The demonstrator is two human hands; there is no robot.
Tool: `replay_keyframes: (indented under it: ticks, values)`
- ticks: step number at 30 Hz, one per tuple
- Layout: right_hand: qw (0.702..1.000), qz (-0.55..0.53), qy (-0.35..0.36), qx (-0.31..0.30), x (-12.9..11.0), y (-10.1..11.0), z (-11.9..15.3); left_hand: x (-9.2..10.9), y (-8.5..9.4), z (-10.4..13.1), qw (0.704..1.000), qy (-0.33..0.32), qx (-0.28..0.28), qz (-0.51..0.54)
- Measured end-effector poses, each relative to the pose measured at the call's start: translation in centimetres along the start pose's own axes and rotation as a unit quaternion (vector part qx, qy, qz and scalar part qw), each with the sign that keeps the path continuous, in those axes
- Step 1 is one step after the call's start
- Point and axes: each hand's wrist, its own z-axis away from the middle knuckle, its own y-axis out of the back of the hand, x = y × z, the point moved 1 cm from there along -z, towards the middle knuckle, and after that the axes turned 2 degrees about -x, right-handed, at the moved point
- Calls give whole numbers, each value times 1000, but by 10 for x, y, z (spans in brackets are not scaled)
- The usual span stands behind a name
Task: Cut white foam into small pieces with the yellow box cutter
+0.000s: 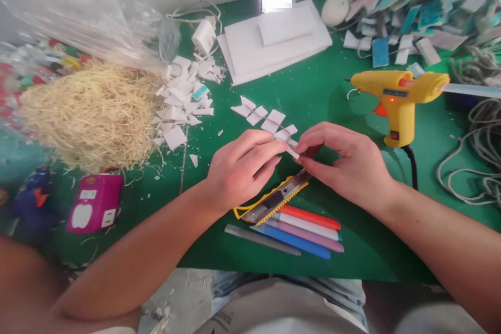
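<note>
A grey cord strung with small white foam-like pieces (273,121) trails away from my fingers over the green table. My left hand (243,167) is closed on its near end, fingers pressed together. My right hand (346,162) pinches the tip of the nearest white piece (293,152) between thumb and fingers. Just below both hands lies a yellow box cutter (276,199), angled up to the right. Several felt-tip pens (297,232) in red, white, purple, blue and grey lie beside it, towards my body.
On the right a yellow glue gun (403,91) stands with its light on, its black cable running down. White scraps (176,99) and a straw-like heap (94,115) spread leftward, near a magenta box (95,203). White sheets (242,60) lie behind; strung blue-white pieces (380,52) pile at back right.
</note>
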Motion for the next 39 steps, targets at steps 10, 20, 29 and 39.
replay_keyframes:
  ticks: [10,20,29,39]
  values:
    - [998,24,50,-14,0,-2,0,-3,-1,0,999,-30,-4,12]
    - [998,30,50,-6,0,-1,1,-4,-1,0,1000,-24,-12,1]
    - [999,39,36,7,1,0,0,-4,-1,2,1000,-12,-13,4]
    - [982,145,-20,116,8,6,-1,-3,1,0,1000,-30,0,-4]
